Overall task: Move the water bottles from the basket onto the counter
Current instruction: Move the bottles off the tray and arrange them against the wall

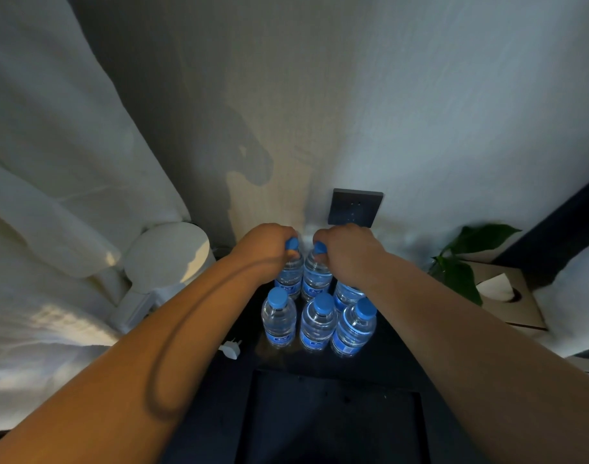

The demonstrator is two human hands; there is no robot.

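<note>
Several clear water bottles with blue caps and blue labels stand upright on a dark counter near the wall. My left hand grips the neck of a back-row bottle, its blue cap showing by my thumb. Beside it, my right hand grips the neck of a second back bottle. In front stand three bottles; another is partly hidden under my right wrist. A dark basket sits below, its inside too dark to make out.
A white plug adapter lies left of the bottles. A round white lamp and pale curtains stand to the left. A dark wall socket is behind my hands. A green plant and a tissue box are to the right.
</note>
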